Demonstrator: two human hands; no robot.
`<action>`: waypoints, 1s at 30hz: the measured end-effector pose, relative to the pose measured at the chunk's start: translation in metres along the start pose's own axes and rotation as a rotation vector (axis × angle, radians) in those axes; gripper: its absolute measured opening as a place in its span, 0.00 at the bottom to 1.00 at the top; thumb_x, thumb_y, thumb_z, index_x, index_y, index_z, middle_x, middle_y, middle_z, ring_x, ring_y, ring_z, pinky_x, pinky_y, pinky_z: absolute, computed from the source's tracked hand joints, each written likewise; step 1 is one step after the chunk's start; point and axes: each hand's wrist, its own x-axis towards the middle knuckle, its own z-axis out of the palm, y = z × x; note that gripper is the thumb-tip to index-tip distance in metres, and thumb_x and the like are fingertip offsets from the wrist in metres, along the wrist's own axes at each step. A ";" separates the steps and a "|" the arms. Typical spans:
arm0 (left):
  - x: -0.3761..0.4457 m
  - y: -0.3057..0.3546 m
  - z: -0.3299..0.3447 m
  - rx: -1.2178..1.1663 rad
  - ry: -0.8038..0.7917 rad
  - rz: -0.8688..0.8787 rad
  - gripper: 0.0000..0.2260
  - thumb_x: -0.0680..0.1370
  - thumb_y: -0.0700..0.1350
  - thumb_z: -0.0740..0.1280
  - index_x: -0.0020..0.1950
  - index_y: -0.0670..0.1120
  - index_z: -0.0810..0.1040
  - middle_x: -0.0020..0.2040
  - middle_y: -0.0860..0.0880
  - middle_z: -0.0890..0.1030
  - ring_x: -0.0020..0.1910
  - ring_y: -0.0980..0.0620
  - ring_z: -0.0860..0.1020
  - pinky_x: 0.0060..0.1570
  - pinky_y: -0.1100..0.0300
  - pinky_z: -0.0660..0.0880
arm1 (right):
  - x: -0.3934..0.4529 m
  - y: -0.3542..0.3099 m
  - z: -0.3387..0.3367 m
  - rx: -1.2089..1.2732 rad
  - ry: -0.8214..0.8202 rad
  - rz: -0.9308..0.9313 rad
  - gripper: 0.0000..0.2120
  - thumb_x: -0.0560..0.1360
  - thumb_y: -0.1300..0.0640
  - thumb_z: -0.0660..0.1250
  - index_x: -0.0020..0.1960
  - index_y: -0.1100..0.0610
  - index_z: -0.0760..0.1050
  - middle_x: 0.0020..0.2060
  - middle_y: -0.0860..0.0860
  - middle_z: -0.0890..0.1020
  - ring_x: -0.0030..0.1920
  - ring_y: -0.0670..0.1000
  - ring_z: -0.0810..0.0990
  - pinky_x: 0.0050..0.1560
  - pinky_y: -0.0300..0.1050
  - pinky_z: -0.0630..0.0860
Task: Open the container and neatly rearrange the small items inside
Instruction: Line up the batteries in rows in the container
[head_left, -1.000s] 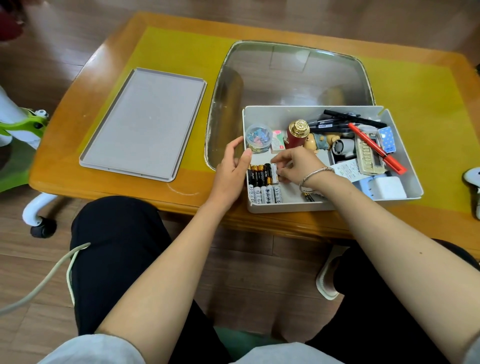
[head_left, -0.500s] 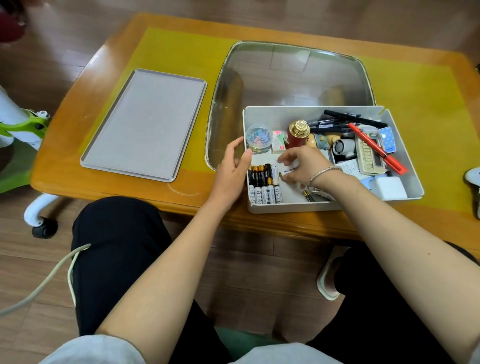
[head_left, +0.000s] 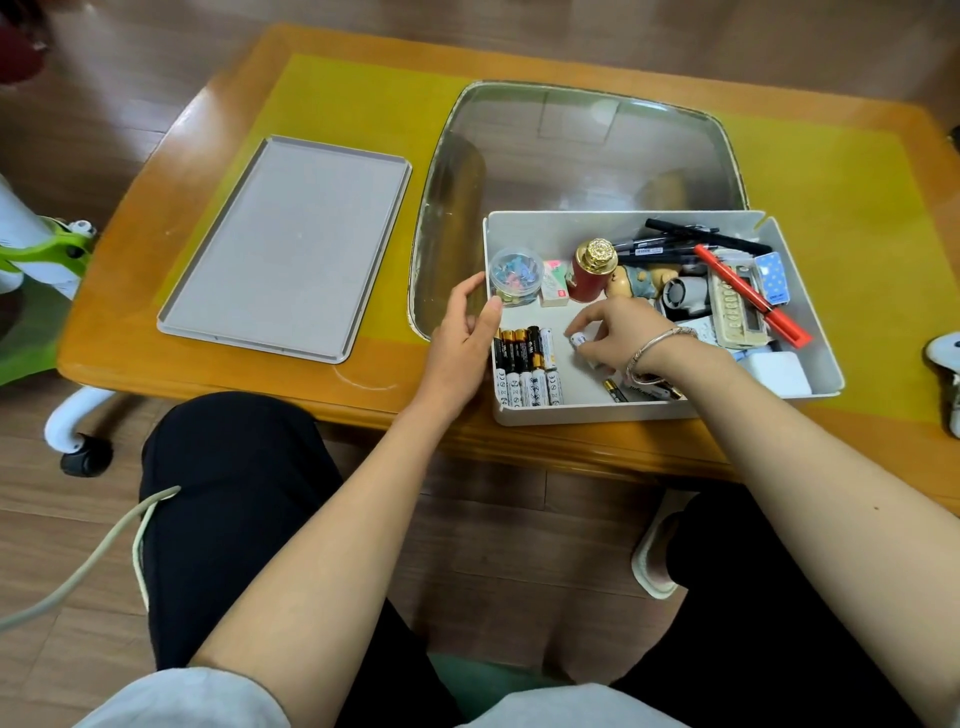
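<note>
1. The container (head_left: 524, 228) sits open on the table (head_left: 208, 130). Its lid (head_left: 291, 244) lies flat, well to the far left of the left hand (head_left: 462, 338).

2. The left hand rests against the container's left wall, fingers loosely curved over the rim, thumb touching the edge. It steadies the container and grips no item.

3. The right hand (head_left: 613, 332) pinches a white battery (head_left: 579, 340) between thumb and fingertips. One second ago this hand was down at the sorted batteries (head_left: 527, 366); half a second ago it was lifting away; now it holds the battery just to the right of those rows.

4. The sorted batteries lie in two rows directly between the two hands, against the left wall: dark ones in the far row, white ones in the near row.

5. Judgement: the change indicates a further battery has been picked up for placement beside the rows. The near row appears the matching place.

6. A loose battery (head_left: 615, 391) lies beneath the right wrist, not yet sorted.

7. Beyond the right hand lie a jar of clips (head_left: 514, 275), a red bottle (head_left: 589, 273), pens (head_left: 691, 241) and a red marker (head_left: 753, 296), still jumbled. Judgement: most of the rearranging remains.
</note>
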 end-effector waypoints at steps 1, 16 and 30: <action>0.000 0.000 0.000 0.000 -0.002 0.003 0.19 0.81 0.54 0.59 0.72 0.52 0.64 0.43 0.67 0.79 0.44 0.69 0.78 0.43 0.57 0.80 | -0.001 0.001 0.000 0.015 -0.019 0.008 0.09 0.72 0.59 0.67 0.52 0.52 0.79 0.55 0.51 0.74 0.26 0.46 0.79 0.26 0.32 0.73; 0.000 0.001 0.000 -0.012 0.007 0.014 0.19 0.81 0.53 0.59 0.71 0.51 0.64 0.45 0.64 0.78 0.45 0.68 0.79 0.40 0.61 0.80 | -0.002 -0.013 0.004 0.136 -0.093 0.004 0.24 0.68 0.66 0.74 0.62 0.57 0.74 0.35 0.47 0.80 0.40 0.50 0.81 0.50 0.53 0.80; 0.000 0.002 0.000 -0.007 0.005 -0.001 0.19 0.81 0.54 0.59 0.72 0.52 0.64 0.46 0.61 0.78 0.46 0.62 0.80 0.45 0.49 0.81 | 0.008 -0.019 0.014 0.031 0.028 -0.059 0.19 0.72 0.52 0.72 0.61 0.54 0.77 0.57 0.54 0.80 0.54 0.51 0.78 0.53 0.39 0.70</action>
